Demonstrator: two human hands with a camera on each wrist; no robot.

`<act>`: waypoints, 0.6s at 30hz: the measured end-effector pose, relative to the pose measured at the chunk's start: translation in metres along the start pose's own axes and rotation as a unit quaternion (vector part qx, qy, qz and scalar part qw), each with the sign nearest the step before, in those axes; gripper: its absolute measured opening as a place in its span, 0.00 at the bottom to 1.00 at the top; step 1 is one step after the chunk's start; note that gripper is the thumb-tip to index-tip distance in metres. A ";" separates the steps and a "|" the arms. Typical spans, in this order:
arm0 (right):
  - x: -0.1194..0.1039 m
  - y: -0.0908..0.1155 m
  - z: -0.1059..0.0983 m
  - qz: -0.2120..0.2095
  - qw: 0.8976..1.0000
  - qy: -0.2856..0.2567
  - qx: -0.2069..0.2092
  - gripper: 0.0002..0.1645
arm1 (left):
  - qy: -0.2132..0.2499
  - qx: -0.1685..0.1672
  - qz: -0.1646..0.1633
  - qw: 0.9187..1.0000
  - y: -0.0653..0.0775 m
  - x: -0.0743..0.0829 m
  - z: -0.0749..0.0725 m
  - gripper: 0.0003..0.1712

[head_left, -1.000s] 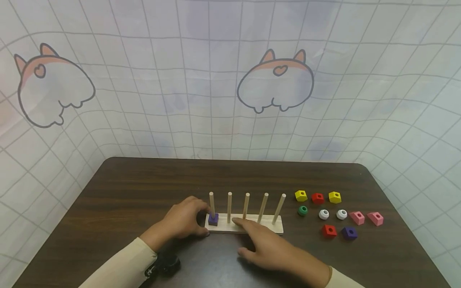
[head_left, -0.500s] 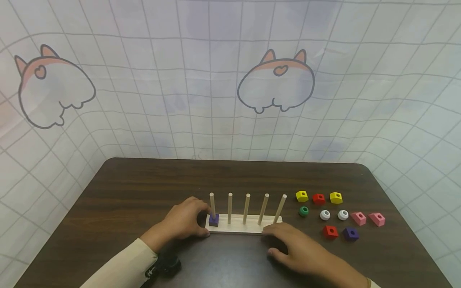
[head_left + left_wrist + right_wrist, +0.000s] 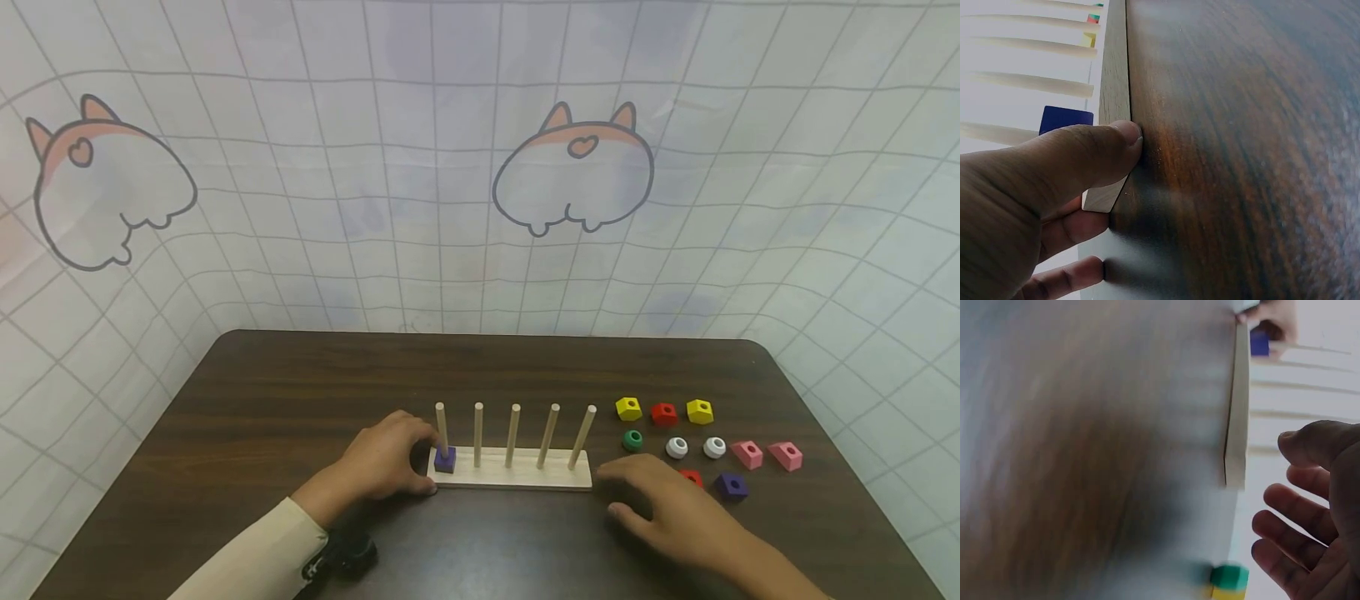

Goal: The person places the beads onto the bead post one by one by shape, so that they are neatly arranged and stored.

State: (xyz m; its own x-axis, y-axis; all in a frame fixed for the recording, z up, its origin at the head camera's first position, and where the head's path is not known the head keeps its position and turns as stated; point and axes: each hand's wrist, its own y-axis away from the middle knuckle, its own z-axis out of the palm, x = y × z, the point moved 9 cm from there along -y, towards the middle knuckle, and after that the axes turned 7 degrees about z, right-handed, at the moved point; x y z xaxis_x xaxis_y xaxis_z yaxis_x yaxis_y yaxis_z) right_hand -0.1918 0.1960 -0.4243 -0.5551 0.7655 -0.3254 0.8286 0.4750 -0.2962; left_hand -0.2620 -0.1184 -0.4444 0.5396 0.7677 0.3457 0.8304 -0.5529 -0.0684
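Note:
A pale wooden peg board [image 3: 510, 477] with several upright pegs lies on the table. On its leftmost peg sits a purple block [image 3: 445, 459], down at the base. My left hand [image 3: 386, 457] grips the board's left end; in the left wrist view the thumb [image 3: 1085, 156] presses the front edge while fingers reach round behind. Just off the board's right end, my right hand [image 3: 667, 504] is open and holds nothing, its fingers spread in the right wrist view. It partly covers a red block [image 3: 692, 477] in the head view.
To the right lie two yellow blocks [image 3: 628, 408], another red block [image 3: 663, 414], a green bead [image 3: 632, 441], two white beads [image 3: 677, 448], two pink blocks [image 3: 785, 456] and a second purple block [image 3: 731, 487]. A patterned cloth [image 3: 480, 250] hangs behind the dark table [image 3: 300, 375].
My right hand has moved from over the middle of the board rightward past its right end, toward the loose blocks. The left hand keeps its grip on the board's left end.

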 end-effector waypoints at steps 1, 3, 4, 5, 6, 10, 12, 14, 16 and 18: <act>0.003 0.001 -0.003 0.002 1.000 0.007 0.010 0.29 | 0.000 0.000 0.000 1.000 0.000 0.000 0.000 0.26; 0.011 0.004 -0.010 0.011 0.999 0.016 0.025 0.29 | 0.001 0.001 0.001 1.000 0.000 0.001 0.000 0.25; 0.016 0.006 -0.013 0.022 0.999 0.018 0.029 0.29 | 0.001 0.001 0.001 1.000 0.000 0.001 0.000 0.25; 0.020 0.007 -0.016 0.031 0.999 0.023 0.033 0.29 | 0.001 0.000 0.001 1.000 0.000 0.001 -0.001 0.25; 0.025 0.009 -0.019 0.041 0.998 0.025 0.037 0.29 | 0.001 0.000 0.001 1.000 0.000 0.001 0.000 0.25; 0.042 0.016 -0.027 0.069 0.996 0.040 0.044 0.29 | 0.002 -0.001 0.002 1.000 0.000 0.001 0.000 0.25; 0.047 0.019 -0.030 0.069 0.995 0.046 0.047 0.30 | 0.001 -0.001 0.001 1.000 0.000 0.001 0.000 0.25; 0.052 0.021 -0.032 0.067 0.995 0.046 0.051 0.30 | 0.000 -0.001 0.001 1.000 0.000 0.001 0.000 0.25; 0.055 0.024 -0.034 0.064 0.996 0.042 0.054 0.30 | 0.000 0.000 0.001 1.000 0.000 0.001 -0.001 0.26; 0.058 0.026 -0.035 0.065 0.996 0.039 0.055 0.30 | -0.002 0.001 0.002 1.000 0.000 0.001 -0.001 0.26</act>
State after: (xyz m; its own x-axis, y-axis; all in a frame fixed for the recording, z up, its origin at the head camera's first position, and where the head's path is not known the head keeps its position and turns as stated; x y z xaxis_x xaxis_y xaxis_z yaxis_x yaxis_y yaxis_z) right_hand -0.2002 0.2678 -0.4194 -0.4327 0.8506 -0.2987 0.8781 0.3225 -0.3536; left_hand -0.2617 -0.1176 -0.4426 0.5429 0.7673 0.3414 0.8289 -0.5549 -0.0708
